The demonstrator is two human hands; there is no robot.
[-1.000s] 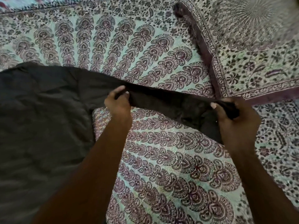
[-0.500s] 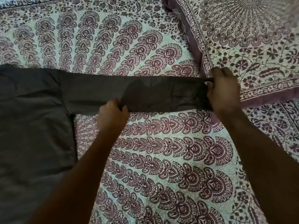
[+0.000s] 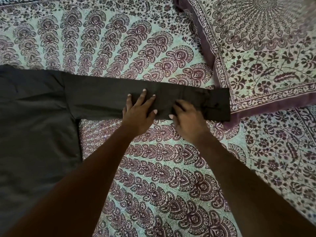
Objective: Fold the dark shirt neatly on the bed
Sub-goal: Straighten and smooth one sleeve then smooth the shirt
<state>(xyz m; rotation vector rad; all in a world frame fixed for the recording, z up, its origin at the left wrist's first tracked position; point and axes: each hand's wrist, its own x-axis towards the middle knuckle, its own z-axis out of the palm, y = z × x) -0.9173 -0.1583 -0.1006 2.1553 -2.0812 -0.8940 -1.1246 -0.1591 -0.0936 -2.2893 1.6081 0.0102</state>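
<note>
1. The dark shirt (image 3: 34, 125) lies flat on the bed (image 3: 153, 168). Its body fills the 9 o'clock side of the head view, and one sleeve (image 3: 102, 98) stretches straight out from it.
2. The sleeve's long axis runs from 9 o'clock to 3 o'clock, across the person's reach. Its cuff (image 3: 217, 106) ends at the 3 o'clock side, where it meets the near edge of the pillow (image 3: 265, 65).
3. The left hand (image 3: 136, 112) rests palm down on the middle of the sleeve with its fingers spread wide and straight, pointing toward 12 o'clock. It holds nothing and only presses the cloth flat.
4. The right hand (image 3: 189, 122) sits just beside it toward 3 o'clock. Its fingers lie on the sleeve's near edge, loosely bent, and no pinch of cloth shows.
5. The right hand is the nearer one to the cuff, which lies at its 3 o'clock. The left hand is the nearer one to the shoulder seam, at its 9 o'clock.
6. Judging from this, the sleeve is laid out and being smoothed but not yet folded. The next move would likely carry the cuff from 3 o'clock back along the axis toward the body at 9 o'clock. The right hand would lift while the left hand pins the crease.
</note>
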